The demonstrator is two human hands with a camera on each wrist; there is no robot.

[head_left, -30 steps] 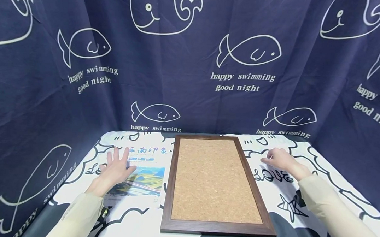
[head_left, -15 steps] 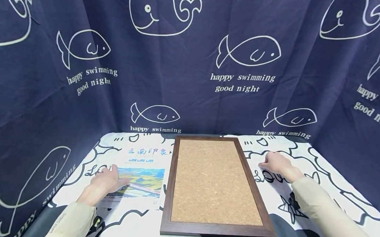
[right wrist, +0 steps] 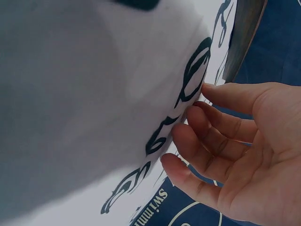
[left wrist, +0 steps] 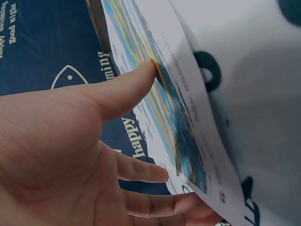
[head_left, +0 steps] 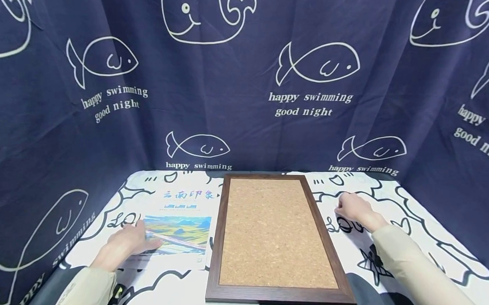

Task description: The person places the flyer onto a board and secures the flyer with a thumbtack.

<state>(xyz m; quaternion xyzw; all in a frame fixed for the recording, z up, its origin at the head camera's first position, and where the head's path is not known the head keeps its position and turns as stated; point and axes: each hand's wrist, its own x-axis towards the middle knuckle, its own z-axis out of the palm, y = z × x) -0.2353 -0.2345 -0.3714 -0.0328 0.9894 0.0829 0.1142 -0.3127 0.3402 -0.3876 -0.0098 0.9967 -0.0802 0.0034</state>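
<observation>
The person wears long sleeves of a pale cream-beige cloth, the left sleeve (head_left: 82, 293) and the right sleeve (head_left: 413, 263) both softly creased and ending at the wrist, leaving the hands bare. On the left one I can make out faint grey lettering, too small to read. A dark piece with a yellow mark (head_left: 118, 291) peeks out beside the left cuff.
</observation>
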